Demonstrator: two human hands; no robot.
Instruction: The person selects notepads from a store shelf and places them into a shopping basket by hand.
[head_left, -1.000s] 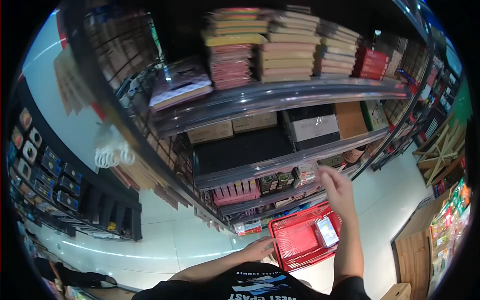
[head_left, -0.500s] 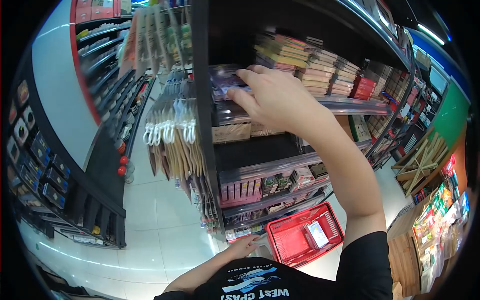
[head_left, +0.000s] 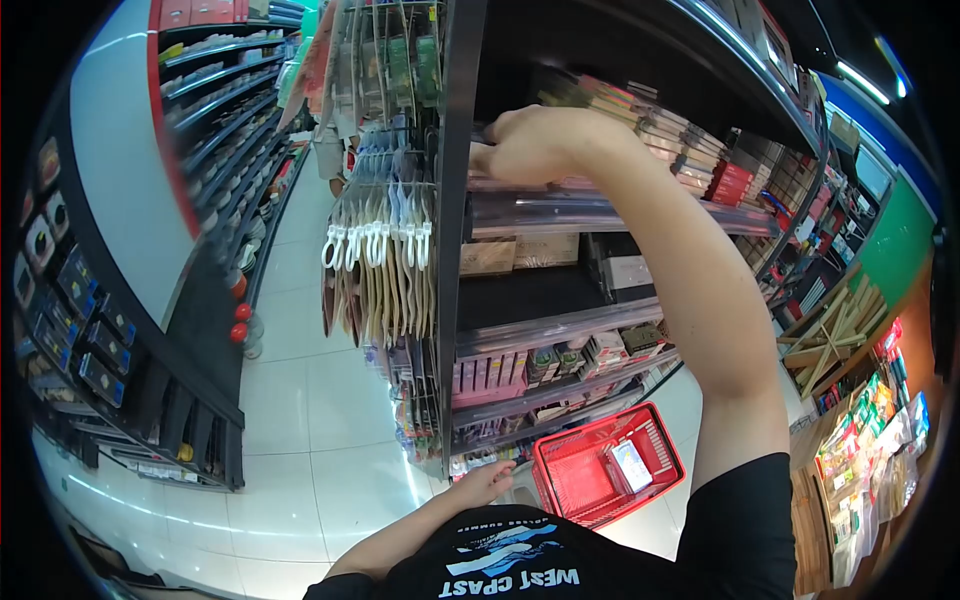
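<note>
My right hand [head_left: 550, 145] reaches into the upper shelf at its left end, beside the black upright post [head_left: 460, 200]. Its fingers are curled, and whatever they grip is mostly hidden behind the hand. Stacks of books or boxes [head_left: 665, 130] stand to the right of it on the same shelf. Low down, my left hand [head_left: 488, 484] is closed at the grey handle [head_left: 524, 487] of a red shopping basket [head_left: 560, 462]. A white and blue box [head_left: 630, 467] lies inside the basket.
Packs on white hooks [head_left: 375, 245] hang off the shelf's left end. Lower shelves hold cartons [head_left: 545, 252] and pink boxes [head_left: 490, 377]. Across the tiled aisle [head_left: 290, 400] runs another shelf unit [head_left: 215, 130]. Wooden sticks [head_left: 835, 325] and bagged goods [head_left: 870, 450] are at right. A person stands far down the aisle.
The view has swung a little left, shifting the shelf rightward. My right hand has curled in close to the post, covering the purplish flat pack it was touching. My left hand stays at the basket.
</note>
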